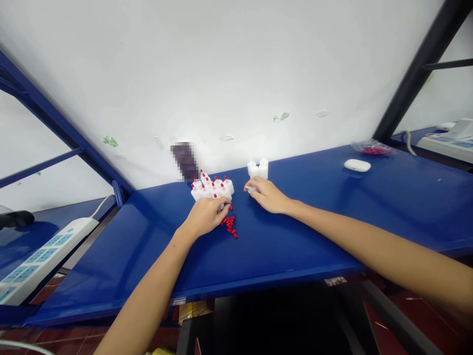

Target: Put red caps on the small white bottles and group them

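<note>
A cluster of small white bottles point(226, 187) with red caps stands near the wall. My left hand point(207, 215) is at its front edge, fingers curled around a white bottle with a red cap point(215, 195); the hand hides most of it. Loose red caps point(229, 224) lie on the table just right of and below that hand. To the right, my right hand point(269, 195) has its fingertips closed on a tilted white bottle point(252, 189), partly covered by the fingers. Just behind it stand white bottles point(263, 169) that show no red caps.
A blue table point(295, 246) runs along the white wall. A white oval case point(357, 165) and a clear bag of red pieces point(374, 148) lie at right. A pixelated dark object point(185, 161) leans on the wall. A white power strip point(50, 259) lies left, past the blue frame.
</note>
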The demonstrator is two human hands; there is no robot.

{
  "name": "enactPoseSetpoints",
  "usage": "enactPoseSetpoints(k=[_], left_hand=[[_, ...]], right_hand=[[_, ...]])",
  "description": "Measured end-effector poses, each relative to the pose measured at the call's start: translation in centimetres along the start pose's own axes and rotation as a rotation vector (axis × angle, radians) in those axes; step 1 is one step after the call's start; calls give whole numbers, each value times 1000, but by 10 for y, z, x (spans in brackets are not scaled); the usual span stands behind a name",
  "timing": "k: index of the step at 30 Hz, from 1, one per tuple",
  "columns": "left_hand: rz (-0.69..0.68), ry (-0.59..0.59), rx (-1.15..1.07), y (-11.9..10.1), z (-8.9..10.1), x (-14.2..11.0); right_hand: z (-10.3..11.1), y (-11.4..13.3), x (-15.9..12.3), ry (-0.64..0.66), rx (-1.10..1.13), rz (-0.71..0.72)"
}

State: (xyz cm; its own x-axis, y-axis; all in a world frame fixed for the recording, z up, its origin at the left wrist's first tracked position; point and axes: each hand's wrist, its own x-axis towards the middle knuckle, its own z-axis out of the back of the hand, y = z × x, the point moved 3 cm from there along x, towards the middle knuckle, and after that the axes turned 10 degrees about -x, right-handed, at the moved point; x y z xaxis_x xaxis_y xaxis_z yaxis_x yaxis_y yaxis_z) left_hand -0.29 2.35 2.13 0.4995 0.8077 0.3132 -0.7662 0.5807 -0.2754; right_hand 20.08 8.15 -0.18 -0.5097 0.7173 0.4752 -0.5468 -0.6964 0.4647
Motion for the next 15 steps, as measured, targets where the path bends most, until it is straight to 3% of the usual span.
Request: enactPoseSetpoints(k=[4,8,13,15], left_hand=[[-48,96,163,-2,0,2],[-39,201,275,-6,-1,7],[9,215,285,-8,-3,12],[22,209,276,-9,-3,11]], right_hand=[[-6,8,-3,45,-9,107],[-3,2,2,-1,-23,92],[38,-28,21,-435,26,-129],[54,-44,29,-533,57,-162]])
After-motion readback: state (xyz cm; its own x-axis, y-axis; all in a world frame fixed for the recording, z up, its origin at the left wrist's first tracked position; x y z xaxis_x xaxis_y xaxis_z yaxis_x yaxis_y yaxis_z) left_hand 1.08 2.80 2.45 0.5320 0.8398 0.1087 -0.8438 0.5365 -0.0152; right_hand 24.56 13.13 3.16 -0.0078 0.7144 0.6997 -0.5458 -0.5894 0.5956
